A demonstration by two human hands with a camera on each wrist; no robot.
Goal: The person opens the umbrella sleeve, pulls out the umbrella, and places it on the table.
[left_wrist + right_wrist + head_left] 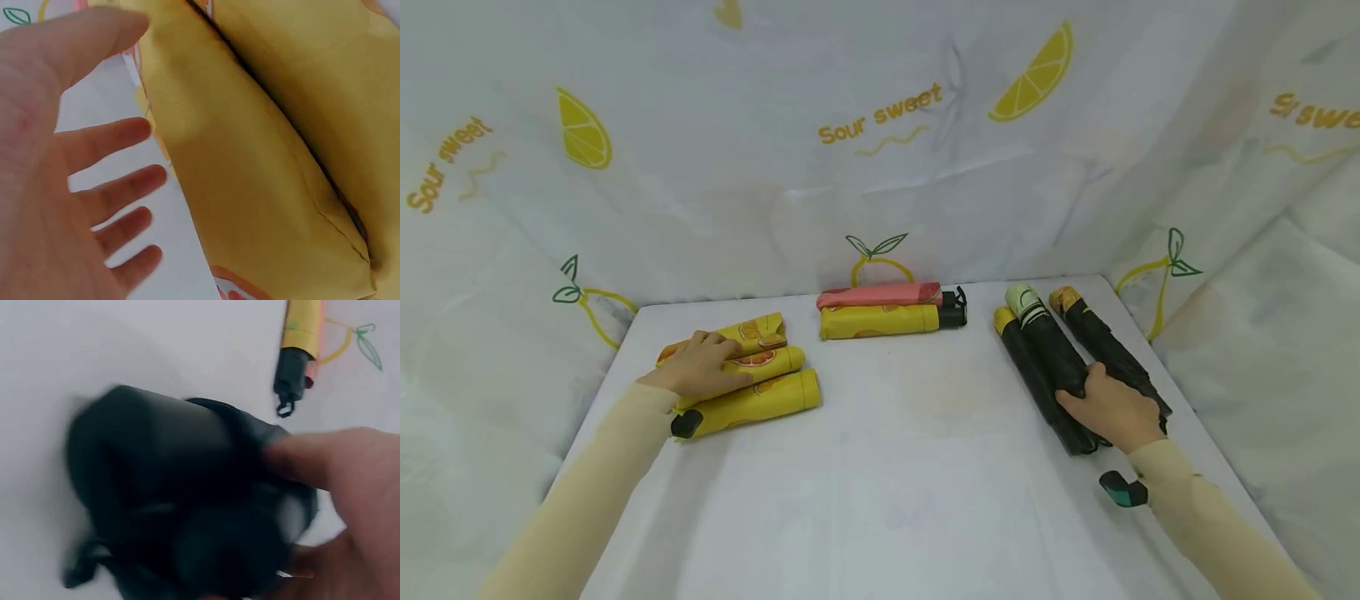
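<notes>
Several yellow fruit-print umbrella sleeves point(767, 398) lie side by side at the left; whether umbrellas fill them I cannot tell. My left hand point(703, 367) is over the farther ones, its fingers spread and extended beside the yellow fabric point(250, 169) in the left wrist view. On the right lie three folded black umbrellas with coloured ends. My right hand point(1116, 408) grips the middle black umbrella point(1051, 337), whose end is pale green. Beside it are a thinner black umbrella point(1033, 379) and another black umbrella point(1108, 350). The right wrist view is blurred around the dark handles point(231, 550).
At the back of the white table point(880, 500), a yellow umbrella point(880, 321) with a black handle lies against a pink umbrella point(880, 295). A white, fruit-printed curtain point(760, 208) rises behind the table and along both sides.
</notes>
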